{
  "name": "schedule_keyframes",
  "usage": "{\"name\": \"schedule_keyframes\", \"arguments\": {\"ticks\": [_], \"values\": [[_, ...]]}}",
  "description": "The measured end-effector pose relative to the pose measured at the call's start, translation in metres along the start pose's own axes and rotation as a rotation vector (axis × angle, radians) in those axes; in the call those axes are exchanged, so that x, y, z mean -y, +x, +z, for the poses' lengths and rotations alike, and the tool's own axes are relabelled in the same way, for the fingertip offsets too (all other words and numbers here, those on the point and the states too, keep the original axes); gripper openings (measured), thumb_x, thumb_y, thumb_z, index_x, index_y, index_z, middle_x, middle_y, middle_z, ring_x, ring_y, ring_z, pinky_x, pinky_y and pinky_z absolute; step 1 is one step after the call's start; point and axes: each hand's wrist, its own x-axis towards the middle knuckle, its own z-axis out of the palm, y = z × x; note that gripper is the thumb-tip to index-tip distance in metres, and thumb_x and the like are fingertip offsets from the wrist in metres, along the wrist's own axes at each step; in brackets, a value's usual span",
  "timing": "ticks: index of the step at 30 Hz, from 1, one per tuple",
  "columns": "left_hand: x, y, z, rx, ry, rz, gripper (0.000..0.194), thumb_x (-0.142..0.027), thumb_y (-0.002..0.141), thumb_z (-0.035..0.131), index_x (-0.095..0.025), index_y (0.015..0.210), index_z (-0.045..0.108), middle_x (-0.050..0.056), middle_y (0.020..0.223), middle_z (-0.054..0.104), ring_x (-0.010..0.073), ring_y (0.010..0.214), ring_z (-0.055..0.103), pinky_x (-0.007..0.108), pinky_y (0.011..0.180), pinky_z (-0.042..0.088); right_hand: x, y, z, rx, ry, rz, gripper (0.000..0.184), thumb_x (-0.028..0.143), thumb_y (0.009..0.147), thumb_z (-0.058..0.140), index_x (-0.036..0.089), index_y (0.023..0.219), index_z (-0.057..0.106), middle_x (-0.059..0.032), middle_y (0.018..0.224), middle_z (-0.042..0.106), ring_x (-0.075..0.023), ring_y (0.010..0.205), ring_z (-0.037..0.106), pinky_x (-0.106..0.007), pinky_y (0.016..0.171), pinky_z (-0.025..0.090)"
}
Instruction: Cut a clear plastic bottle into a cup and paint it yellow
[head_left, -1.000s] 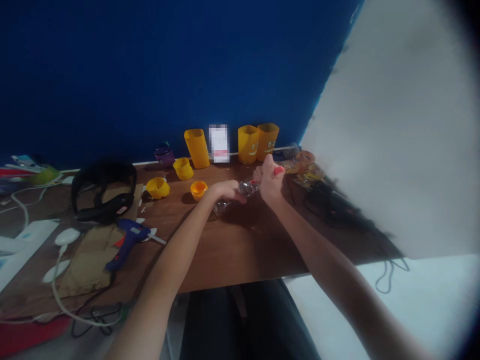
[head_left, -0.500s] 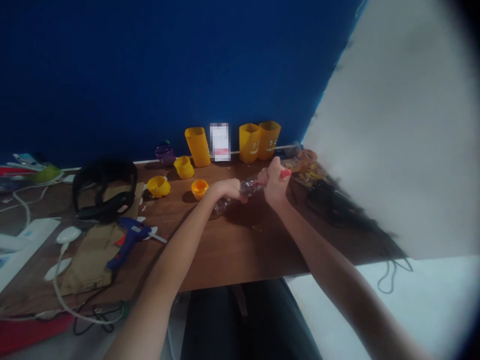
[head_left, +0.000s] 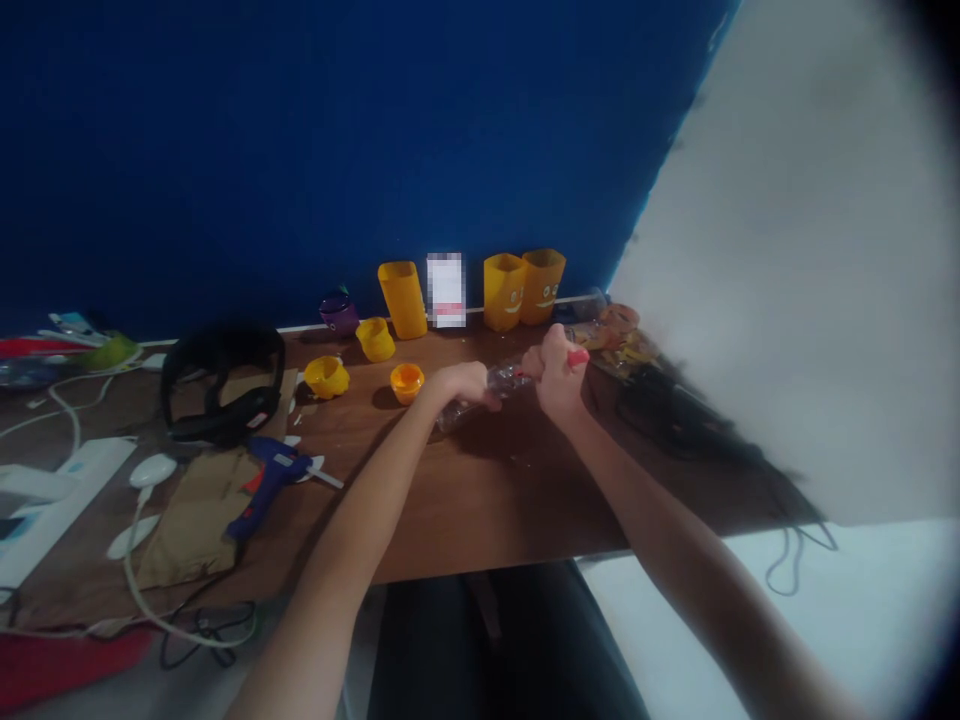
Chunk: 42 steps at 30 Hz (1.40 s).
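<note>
A clear plastic bottle (head_left: 507, 377) lies on its side just over the table, with my left hand (head_left: 466, 384) wrapped round its middle. At the bottle's right end is my right hand (head_left: 556, 375), closed in a fist. A red-handled tool (head_left: 577, 357) pokes out of that fist, and a small red bit shows by the bottle. The working end of this tool is too small and covered to make out. Left of my left hand stands a small yellow-orange cup (head_left: 407, 383).
Yellow cups with faces (head_left: 504, 292) and a tall yellow cup (head_left: 405, 300) line the blue wall. Left are a blue glue gun (head_left: 268, 485), a black headset (head_left: 221, 385), cardboard (head_left: 199, 525) and a white power strip (head_left: 67, 510). Black cables (head_left: 675, 415) lie right.
The view has shifted slightly, so everything sits a little further right and lower. Both hands keep their hold on the bottle and the red-handled tool.
</note>
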Motion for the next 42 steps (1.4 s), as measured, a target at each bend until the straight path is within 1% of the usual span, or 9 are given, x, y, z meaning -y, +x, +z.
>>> {"name": "schedule_keyframes", "arguments": {"ticks": [5, 17, 21, 24, 28, 31, 34, 37, 42], "values": [[0.000, 0.000, 0.000, -0.011, 0.027, -0.008, 0.041, -0.049, 0.059, 0.074, -0.017, 0.084, 0.069, 0.007, 0.084, 0.071, 0.0186, 0.068, 0.064, 0.026, 0.057, 0.044, 0.005, -0.006, 0.002, -0.022, -0.114, 0.036, 0.067, 0.073, 0.087, 0.047, 0.021, 0.055, 0.017, 0.0086, 0.044, 0.016, -0.0045, 0.039, 0.017, -0.025, 0.043, 0.016], [0.005, 0.001, -0.004, 0.051, -0.104, -0.027, 0.039, -0.048, 0.061, 0.071, -0.015, 0.081, 0.068, 0.007, 0.078, 0.069, 0.0171, 0.065, 0.064, 0.025, 0.056, 0.047, 0.001, -0.007, -0.014, -0.089, -0.143, 0.055, 0.062, 0.068, 0.091, 0.043, 0.023, 0.058, 0.018, 0.0091, 0.045, 0.014, -0.0070, 0.038, 0.018, -0.024, 0.040, 0.024], [0.006, -0.003, -0.008, 0.054, -0.153, -0.035, 0.035, -0.047, 0.066, 0.069, -0.016, 0.082, 0.067, 0.004, 0.070, 0.067, 0.0154, 0.063, 0.062, 0.024, 0.057, 0.047, 0.003, -0.007, -0.014, -0.053, -0.153, 0.023, 0.058, 0.062, 0.094, 0.042, 0.022, 0.058, 0.023, 0.0077, 0.048, 0.022, -0.0078, 0.041, 0.031, -0.024, 0.045, 0.033], [0.005, -0.004, -0.009, 0.034, -0.166, -0.058, 0.037, -0.048, 0.068, 0.069, -0.016, 0.088, 0.065, 0.003, 0.067, 0.066, 0.0158, 0.063, 0.062, 0.023, 0.056, 0.046, 0.006, -0.011, -0.015, -0.052, -0.261, -0.080, 0.046, 0.053, 0.095, 0.047, 0.021, 0.062, 0.036, 0.0046, 0.057, 0.039, -0.0098, 0.053, 0.046, -0.025, 0.057, 0.042], [0.006, -0.008, -0.010, 0.009, -0.188, -0.123, 0.063, -0.054, 0.068, 0.069, -0.013, 0.114, 0.058, 0.008, 0.082, 0.071, 0.0196, 0.068, 0.066, 0.025, 0.056, 0.047, 0.013, -0.016, -0.021, -0.193, -0.627, -0.244, 0.028, 0.049, 0.092, 0.051, 0.022, 0.083, 0.049, -0.0003, 0.078, 0.054, -0.0125, 0.068, 0.053, -0.028, 0.068, 0.047], [0.004, -0.012, -0.010, 0.025, -0.192, -0.168, 0.094, -0.059, 0.069, 0.067, -0.009, 0.141, 0.034, 0.013, 0.098, 0.073, 0.0230, 0.077, 0.069, 0.028, 0.063, 0.050, 0.020, -0.013, -0.028, -0.242, -0.921, -0.323, 0.028, 0.049, 0.092, 0.052, 0.021, 0.088, 0.053, -0.0034, 0.082, 0.058, -0.0141, 0.071, 0.054, -0.029, 0.073, 0.047], [0.000, -0.015, -0.012, 0.006, -0.118, -0.173, 0.109, -0.061, 0.071, 0.065, -0.010, 0.151, 0.012, 0.018, 0.114, 0.070, 0.0268, 0.095, 0.069, 0.030, 0.076, 0.050, 0.033, -0.005, -0.034, -0.069, -1.156, -0.341, 0.035, 0.049, 0.096, 0.046, 0.020, 0.087, 0.061, -0.0058, 0.082, 0.063, -0.0151, 0.076, 0.057, -0.028, 0.076, 0.045], [-0.005, -0.017, -0.012, -0.041, -0.031, -0.144, 0.110, -0.063, 0.074, 0.061, -0.009, 0.152, 0.006, 0.024, 0.130, 0.061, 0.0311, 0.112, 0.064, 0.033, 0.084, 0.049, 0.052, 0.002, -0.038, 0.205, -1.399, -0.269, 0.042, 0.052, 0.096, 0.046, 0.019, 0.081, 0.066, -0.0061, 0.084, 0.067, -0.0159, 0.076, 0.059, -0.028, 0.067, 0.039], [-0.014, -0.016, -0.008, -0.160, 0.093, -0.111, 0.073, -0.053, 0.081, 0.056, -0.010, 0.137, 0.038, 0.026, 0.141, 0.051, 0.0353, 0.127, 0.054, 0.036, 0.095, 0.046, 0.084, 0.006, -0.040, 0.550, -1.800, 0.003, 0.033, 0.046, 0.093, 0.053, 0.020, 0.083, 0.071, -0.0083, 0.081, 0.069, -0.0198, 0.075, 0.060, -0.029, 0.061, 0.028]]}}
